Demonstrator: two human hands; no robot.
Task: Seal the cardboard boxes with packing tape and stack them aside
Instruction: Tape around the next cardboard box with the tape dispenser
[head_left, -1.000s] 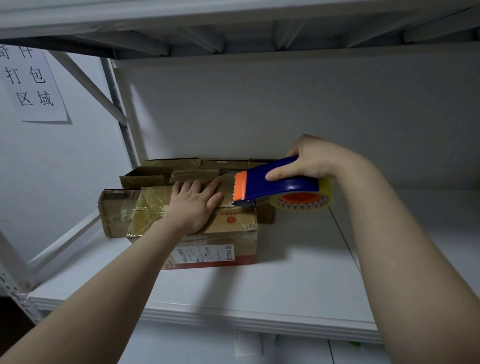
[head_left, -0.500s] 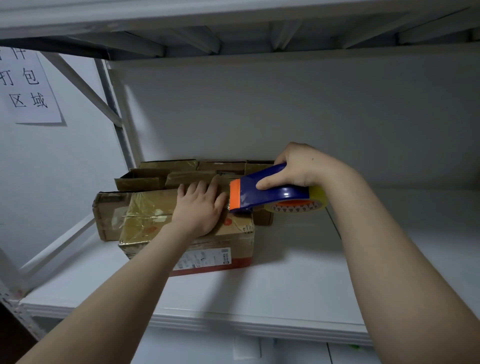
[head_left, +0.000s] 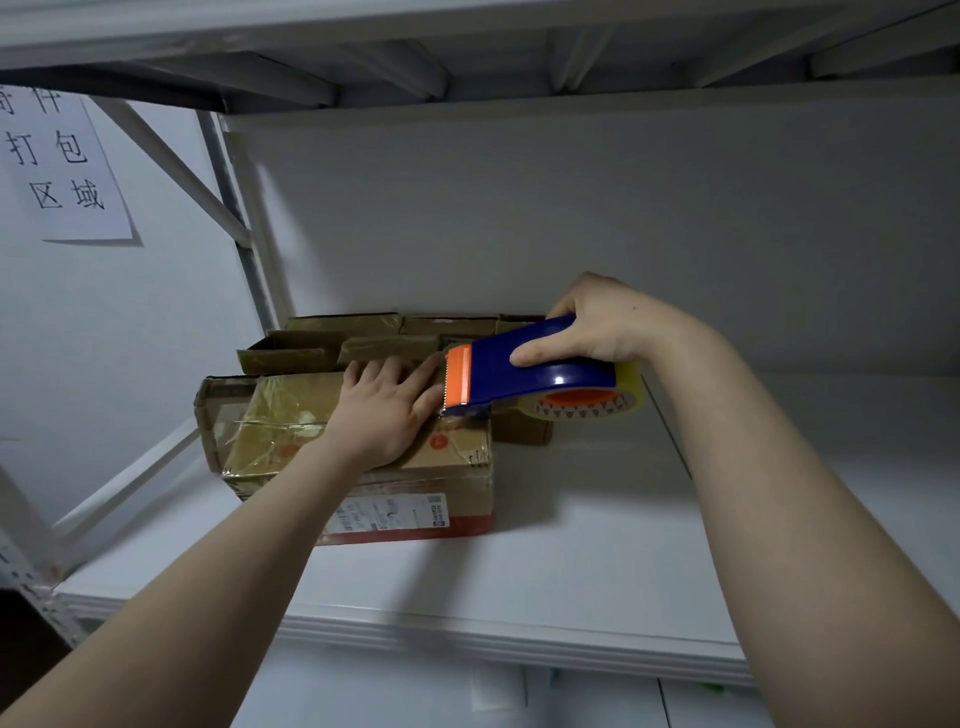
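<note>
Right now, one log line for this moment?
left hand: flat on front cardboard box | right hand: grips tape dispenser, cutter at box top

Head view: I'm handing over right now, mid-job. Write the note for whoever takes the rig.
Left hand: flat on the front cardboard box, holding it down on the white shelf.
Right hand: grips the blue tape dispenser, its orange end at the box top beside the left hand.
Other cardboard boxes sit behind it by the back wall; one stands open.
Done: glossy tape covers the front box's left part.
Left: finish this strip, seal the rest, stack them aside.
</note>
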